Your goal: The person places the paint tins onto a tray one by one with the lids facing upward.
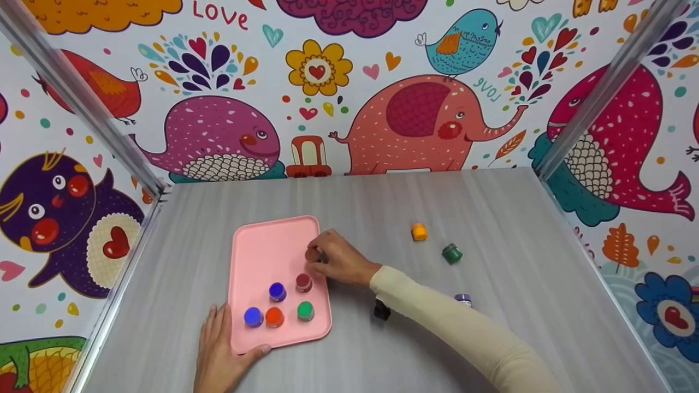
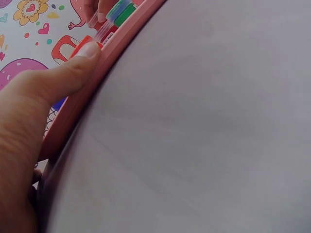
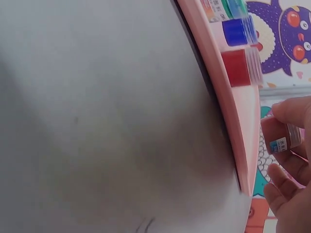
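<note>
My right hand (image 1: 341, 259) pinches a small reddish-brown paint jar (image 3: 275, 136) between thumb and fingers, over the right side of the pink tray (image 1: 267, 240). A white and blue label shows on this jar in the right wrist view. My left hand (image 1: 221, 349) rests at the tray's near left corner, fingers straight along its side and thumb (image 2: 77, 65) on the near rim. On the tray stand a dark red jar (image 1: 303, 283), an orange-red jar (image 1: 274, 317), a green jar (image 1: 306, 311), a dark blue jar (image 1: 277, 291) and a lighter blue jar (image 1: 253, 317).
Right of the tray, a yellow-orange jar (image 1: 419, 232) and a dark green jar (image 1: 452, 252) lie on the grey table (image 1: 360, 202). A purple jar (image 1: 463, 299) and a black jar (image 1: 381, 310) are partly hidden by the right sleeve (image 1: 437, 311). Patterned walls enclose the table.
</note>
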Motion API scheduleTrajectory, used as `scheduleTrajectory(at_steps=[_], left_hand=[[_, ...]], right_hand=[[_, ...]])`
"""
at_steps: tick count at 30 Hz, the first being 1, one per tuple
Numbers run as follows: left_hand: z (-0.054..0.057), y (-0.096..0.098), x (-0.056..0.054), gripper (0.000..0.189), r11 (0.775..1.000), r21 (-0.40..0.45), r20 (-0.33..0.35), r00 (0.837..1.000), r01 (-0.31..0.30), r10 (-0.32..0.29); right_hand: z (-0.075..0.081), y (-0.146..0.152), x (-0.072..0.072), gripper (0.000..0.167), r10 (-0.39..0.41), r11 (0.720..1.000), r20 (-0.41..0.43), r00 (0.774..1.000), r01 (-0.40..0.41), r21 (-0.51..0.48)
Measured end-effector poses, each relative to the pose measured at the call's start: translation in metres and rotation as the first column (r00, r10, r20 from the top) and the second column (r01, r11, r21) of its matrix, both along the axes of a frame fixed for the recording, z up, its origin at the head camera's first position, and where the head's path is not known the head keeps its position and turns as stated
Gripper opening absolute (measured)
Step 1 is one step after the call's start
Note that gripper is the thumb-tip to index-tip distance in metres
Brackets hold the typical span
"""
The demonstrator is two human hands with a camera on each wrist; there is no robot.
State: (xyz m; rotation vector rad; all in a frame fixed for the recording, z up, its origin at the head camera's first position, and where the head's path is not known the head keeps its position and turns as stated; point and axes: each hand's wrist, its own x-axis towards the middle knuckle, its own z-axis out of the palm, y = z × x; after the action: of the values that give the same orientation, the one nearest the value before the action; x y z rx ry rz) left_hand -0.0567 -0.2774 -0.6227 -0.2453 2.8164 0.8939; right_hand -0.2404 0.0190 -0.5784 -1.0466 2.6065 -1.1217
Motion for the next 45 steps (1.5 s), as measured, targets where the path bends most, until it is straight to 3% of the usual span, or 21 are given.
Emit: scheduleTrajectory(at_steps=[13, 22, 26, 36, 45], left_hand=[[0.000, -0.003, 0.001, 0.153, 1.000, 0.001, 0.028, 0.999, -0.020, 0.020], [0.001, -0.005, 0.003, 0.147, 1.000, 0.002, -0.035, 0.999, -0.003, 0.003], [0.002, -0.004, 0.001, 0.148, 1.000, -0.004, -0.007, 1.000, -0.002, 0.002], [0.000, -0.002, 0.001, 0.148, 1.000, 0.008, -0.016, 1.000, 0.001, -0.001], [-0.003, -0.004, 0.002, 0.145, 1.000, 0.011, -0.084, 0.996, 0.018, -0.017]], right_hand=[[-0.003, -0.034, 0.004, 0.018, 0.028, 0.995, -0.100, 0.995, -0.019, 0.093], [-0.003, -0.050, 0.002, 0.016, 0.105, 0.991, -0.206, 0.973, -0.084, 0.108], [-0.005, -0.055, 0.005, 0.018, 0.107, 0.990, -0.201, 0.974, -0.087, 0.107], [-0.010, -0.065, 0.013, 0.023, 0.108, 0.992, -0.159, 0.981, -0.095, 0.086], [-0.011, -0.076, 0.017, 0.021, 0.099, 0.994, -0.149, 0.984, -0.093, 0.050]])
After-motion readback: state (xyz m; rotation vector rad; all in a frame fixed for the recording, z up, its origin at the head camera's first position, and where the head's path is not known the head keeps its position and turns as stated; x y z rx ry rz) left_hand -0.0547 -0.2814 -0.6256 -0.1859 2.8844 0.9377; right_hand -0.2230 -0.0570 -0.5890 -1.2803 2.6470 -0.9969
